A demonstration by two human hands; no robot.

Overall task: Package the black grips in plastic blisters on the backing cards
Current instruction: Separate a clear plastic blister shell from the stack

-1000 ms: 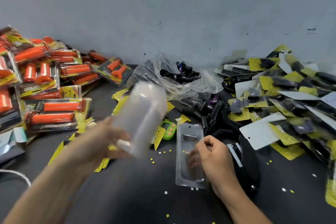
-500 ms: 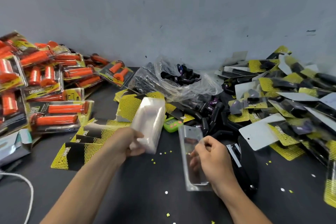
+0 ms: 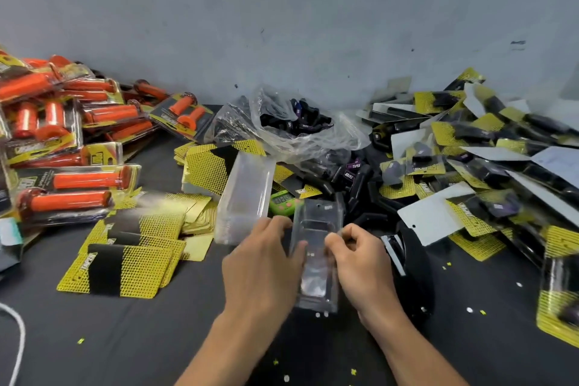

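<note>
Dark desk [image 3: 156, 338], cluttered. Backing cards [image 3: 125, 266] fanned flat, left of both hands. Loose black grips [image 3: 354, 185] heaped beyond right hand, far side. Stack of clear blisters [image 3: 246, 197] tilted, just beyond left hand. Single clear blister [image 3: 316, 260] between hands at desk centre, long axis running away from person, cavity looks empty; blurred, maybe two nested. Left hand [image 3: 263, 266] grips its left edge, right hand [image 3: 363, 263] pinches its right edge. Right hand nearer grips, left nearer cards.
</note>
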